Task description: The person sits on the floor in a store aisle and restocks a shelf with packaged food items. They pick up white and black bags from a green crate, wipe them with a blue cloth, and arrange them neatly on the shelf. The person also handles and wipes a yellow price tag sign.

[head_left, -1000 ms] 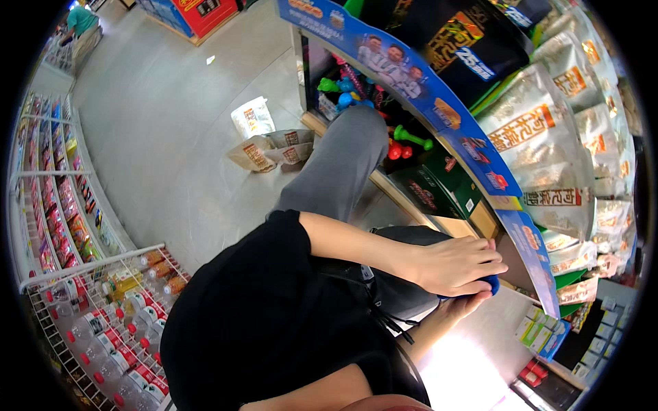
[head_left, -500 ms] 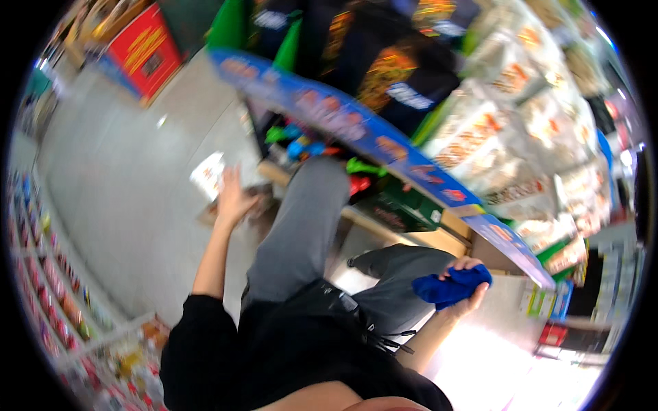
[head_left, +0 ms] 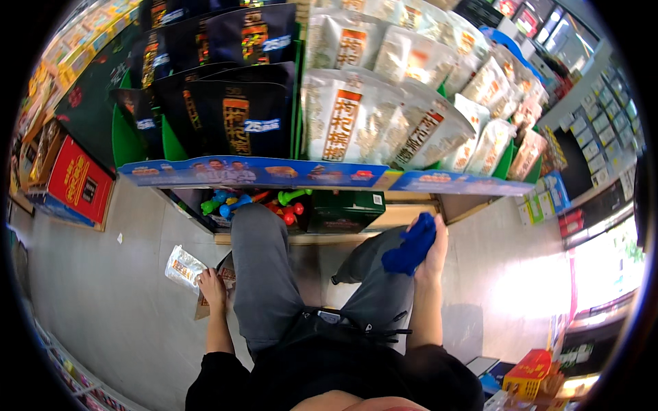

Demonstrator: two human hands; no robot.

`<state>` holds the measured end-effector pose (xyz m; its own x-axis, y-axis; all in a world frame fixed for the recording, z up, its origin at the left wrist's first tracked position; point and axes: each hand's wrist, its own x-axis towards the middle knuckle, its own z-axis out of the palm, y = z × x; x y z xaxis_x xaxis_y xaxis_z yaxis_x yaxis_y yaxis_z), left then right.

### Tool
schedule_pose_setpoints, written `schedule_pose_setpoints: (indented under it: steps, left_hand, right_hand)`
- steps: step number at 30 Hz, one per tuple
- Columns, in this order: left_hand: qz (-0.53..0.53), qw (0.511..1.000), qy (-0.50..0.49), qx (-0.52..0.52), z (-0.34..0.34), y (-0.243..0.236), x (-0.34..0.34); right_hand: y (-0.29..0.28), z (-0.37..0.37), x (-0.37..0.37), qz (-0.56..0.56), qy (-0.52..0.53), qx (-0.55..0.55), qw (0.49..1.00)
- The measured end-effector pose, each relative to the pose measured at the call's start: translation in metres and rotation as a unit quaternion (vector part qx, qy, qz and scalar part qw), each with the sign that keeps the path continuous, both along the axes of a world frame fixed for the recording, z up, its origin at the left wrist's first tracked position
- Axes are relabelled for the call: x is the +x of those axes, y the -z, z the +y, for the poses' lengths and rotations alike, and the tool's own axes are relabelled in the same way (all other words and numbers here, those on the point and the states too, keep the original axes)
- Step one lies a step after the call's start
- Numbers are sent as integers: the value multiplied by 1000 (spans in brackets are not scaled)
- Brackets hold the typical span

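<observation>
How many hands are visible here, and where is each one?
2: the left hand by the silver bag on the floor, and the right hand holding the blue cloth, which partly hides it.

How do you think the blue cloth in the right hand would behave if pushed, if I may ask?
The blue cloth would probably be floppy, since it sits bunched and irregular in the right hand. With no round outline, it seems unlikely to roll.
</observation>
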<state>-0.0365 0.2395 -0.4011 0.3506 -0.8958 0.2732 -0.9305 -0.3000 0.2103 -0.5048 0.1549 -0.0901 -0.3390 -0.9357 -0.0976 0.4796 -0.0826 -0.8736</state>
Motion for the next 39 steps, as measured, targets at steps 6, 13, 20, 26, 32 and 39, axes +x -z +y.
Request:
schedule_pose_setpoints:
  steps: [6,13,20,26,32,39]
  left_hand:
    - [-107,994,28,-25,12,6,-1]
    - [-34,997,56,-37,-4,-76,-7]
    - [-21,970,72,-231,12,-263,-6]
    - [41,912,163,-375,6,-384,-53]
    - [139,840,366,-375,-45,-463,-126]
    - [104,752,531,-378,-110,-531,-213]
  right_hand:
    - [-33,-42,-55,-11,203,-102,974]
    - [-43,-145,-129,675,164,-161,701]
    - [-51,-130,-118,813,108,-212,531]
    - [-48,-170,-119,761,124,-148,620]
    - [-57,-170,-113,750,78,-128,644]
    - [-131,-76,-94,559,133,-286,767]
